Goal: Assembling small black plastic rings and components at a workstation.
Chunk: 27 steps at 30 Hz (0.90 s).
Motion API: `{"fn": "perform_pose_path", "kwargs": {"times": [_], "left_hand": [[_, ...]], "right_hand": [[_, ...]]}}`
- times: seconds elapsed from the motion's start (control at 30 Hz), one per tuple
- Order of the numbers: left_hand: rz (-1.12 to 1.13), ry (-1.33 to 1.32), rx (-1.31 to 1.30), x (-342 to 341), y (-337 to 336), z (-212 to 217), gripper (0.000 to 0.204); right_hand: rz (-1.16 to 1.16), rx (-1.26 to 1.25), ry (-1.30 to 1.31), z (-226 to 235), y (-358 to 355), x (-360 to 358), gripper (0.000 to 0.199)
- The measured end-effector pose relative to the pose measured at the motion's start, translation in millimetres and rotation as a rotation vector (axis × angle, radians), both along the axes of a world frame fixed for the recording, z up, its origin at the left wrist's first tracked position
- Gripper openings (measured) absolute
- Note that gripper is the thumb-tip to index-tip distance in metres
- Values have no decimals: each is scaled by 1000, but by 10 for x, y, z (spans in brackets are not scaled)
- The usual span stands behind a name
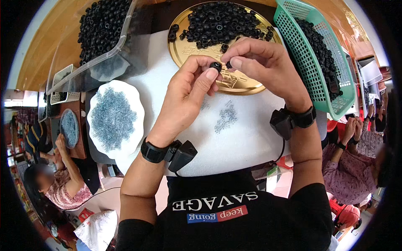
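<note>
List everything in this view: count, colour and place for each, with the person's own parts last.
small ring: one, black, pinched in the left hand's fingertips
gold tray: one, top centre, heaped with black rings
green basket: one, top right, holding black rings
clear bin: one, top left, holding black rings
white plate: one, left of the hands, covered with small grey-blue pieces
loose grey-blue pieces: a small scatter on the white pad
white pad: one, under the hands
other people: seated at far left and far right
wristbands: two, black, one per wrist
left hand: holding the ring
right hand: fingertips meeting the ring
</note>
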<state>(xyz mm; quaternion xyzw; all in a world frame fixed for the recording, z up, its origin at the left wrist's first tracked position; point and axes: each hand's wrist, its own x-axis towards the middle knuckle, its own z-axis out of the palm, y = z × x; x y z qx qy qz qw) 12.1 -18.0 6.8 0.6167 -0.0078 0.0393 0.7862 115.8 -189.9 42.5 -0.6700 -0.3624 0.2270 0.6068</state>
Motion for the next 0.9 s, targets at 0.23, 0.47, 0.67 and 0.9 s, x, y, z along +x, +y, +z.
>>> {"fn": "perform_pose_path", "kwargs": {"times": [0.23,0.47,0.67,0.9], "left_hand": [[9,3,197,-9,-7,-21,18],[-31,25,308,2,35,-34,20],[-29,31,260,6,35,-14,21],[5,6,76,26,63,-12,17]], "right_hand": [[-9,-36,31,-40,28,-24,15],[-44,-80,-127,-78,40,-27,17],[-93,-68,-547,-106,105,-67,18],[-206,-76,-923,-87,183,-177,18]]}}
